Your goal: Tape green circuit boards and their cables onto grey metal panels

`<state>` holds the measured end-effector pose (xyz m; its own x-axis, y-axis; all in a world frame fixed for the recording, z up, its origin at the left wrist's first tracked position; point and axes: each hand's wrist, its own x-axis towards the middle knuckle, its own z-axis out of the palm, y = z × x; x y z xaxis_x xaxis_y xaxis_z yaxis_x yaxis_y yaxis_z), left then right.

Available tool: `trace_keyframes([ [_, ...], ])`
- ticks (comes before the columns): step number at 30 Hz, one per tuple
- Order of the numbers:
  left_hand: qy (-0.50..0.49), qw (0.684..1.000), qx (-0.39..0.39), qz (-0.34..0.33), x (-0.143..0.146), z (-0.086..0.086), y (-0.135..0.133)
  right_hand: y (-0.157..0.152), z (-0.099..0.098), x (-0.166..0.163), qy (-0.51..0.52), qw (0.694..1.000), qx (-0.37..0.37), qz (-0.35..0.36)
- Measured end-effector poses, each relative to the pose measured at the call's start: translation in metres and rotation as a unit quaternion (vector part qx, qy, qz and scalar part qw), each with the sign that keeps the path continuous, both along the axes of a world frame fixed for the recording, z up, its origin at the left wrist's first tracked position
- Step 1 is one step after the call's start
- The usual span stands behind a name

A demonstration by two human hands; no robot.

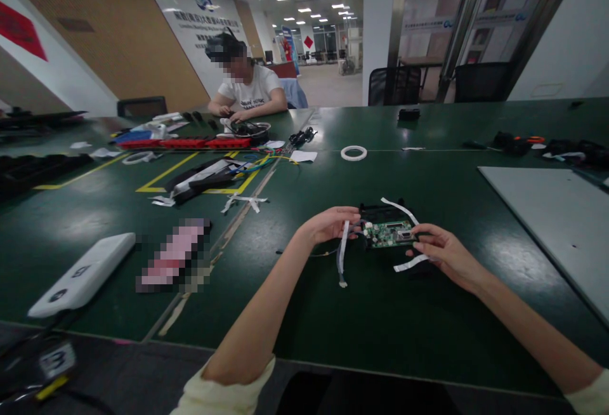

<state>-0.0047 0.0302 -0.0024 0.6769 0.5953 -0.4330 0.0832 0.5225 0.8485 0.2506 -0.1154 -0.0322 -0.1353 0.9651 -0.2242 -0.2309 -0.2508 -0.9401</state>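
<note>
A green circuit board (387,235) with a silver connector at its right end is held just above the table, with a black frame-like part (380,213) right behind it. My right hand (442,250) pinches the board's right end between thumb and fingers. At the board's left end, my left hand (330,224) is closed around thin dark wires that run to the board; its fingertips are partly hidden. A strip of white tape (343,253) hangs below my left hand. Two more tape strips, an upper one (398,209) and a lower one (410,264), stick out near my right fingers.
A white power bank (83,275) and a blurred pink phone-like item (175,254) lie to the left. Further back are a tape roll (353,153), a black pouch (204,180) and red strips (185,143). A grey panel (552,212) lies right. A person (252,88) sits opposite.
</note>
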Motion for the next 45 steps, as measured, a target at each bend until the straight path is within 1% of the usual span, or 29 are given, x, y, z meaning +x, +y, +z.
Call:
trace_keyframes([
  [3, 0.028, 0.999, 0.029, 0.001, 0.004, -0.003, 0.0, -0.001, 0.004, -0.001, -0.014, 1.0, 0.007, 0.024],
  [5, 0.035, 0.998, 0.046, -0.005, 0.007, -0.005, 0.0, -0.001, 0.006, -0.001, -0.004, 1.0, 0.012, 0.025],
  [8, 0.035, 0.997, 0.072, -0.006, 0.01, -0.008, 0.0, 0.001, 0.006, 0.002, 0.022, 1.0, 0.0, -0.018],
  [10, 0.04, 0.995, 0.089, 0.002, 0.012, -0.01, 0.0, 0.005, 0.003, 0.006, 0.018, 0.999, -0.021, -0.042],
  [13, 0.052, 0.993, 0.102, 0.011, 0.013, -0.012, 0.0, 0.013, -0.004, 0.01, -0.037, 0.996, -0.043, -0.068],
  [17, 0.056, 0.993, 0.1, 0.016, 0.013, -0.012, 0.0, 0.024, -0.013, 0.012, -0.129, 0.985, -0.04, -0.105],
  [21, 0.05, 0.993, 0.105, 0.007, 0.012, -0.011, -0.001, 0.033, -0.018, 0.015, -0.167, 0.979, -0.049, -0.105],
  [25, 0.066, 0.991, 0.117, 0.005, 0.012, -0.011, -0.001, 0.043, -0.021, 0.022, -0.212, 0.971, -0.05, -0.094],
  [28, 0.066, 0.991, 0.118, 0.008, 0.012, -0.012, 0.0, 0.052, -0.02, 0.033, -0.304, 0.948, -0.018, -0.092],
  [30, 0.062, 0.991, 0.118, 0.006, 0.012, -0.013, 0.0, 0.057, -0.018, 0.04, -0.356, 0.928, -0.002, -0.112],
  [31, 0.059, 0.991, 0.119, 0.004, 0.012, -0.014, 0.001, 0.059, -0.017, 0.042, -0.363, 0.924, 0.001, -0.123],
  [34, 0.055, 0.991, 0.119, -0.001, 0.012, -0.016, 0.002, 0.061, -0.013, 0.039, -0.321, 0.938, -0.013, -0.132],
  [37, 0.058, 0.991, 0.119, 0.002, 0.011, -0.016, 0.002, 0.058, -0.011, 0.03, -0.276, 0.956, -0.027, -0.099],
  [39, 0.062, 0.991, 0.12, 0.004, 0.012, -0.016, 0.001, 0.057, -0.011, 0.027, -0.268, 0.959, -0.015, -0.085],
  [40, 0.066, 0.99, 0.121, 0.004, 0.012, -0.015, 0.0, 0.056, -0.01, 0.027, -0.264, 0.96, -0.002, -0.09],
  [42, 0.077, 0.989, 0.128, 0.006, 0.014, -0.015, -0.001, 0.056, -0.006, 0.026, -0.251, 0.959, 0.036, -0.124],
  [45, 0.095, 0.985, 0.145, 0.013, 0.017, -0.015, -0.004, 0.057, 0.008, 0.018, -0.208, 0.956, 0.102, -0.182],
])
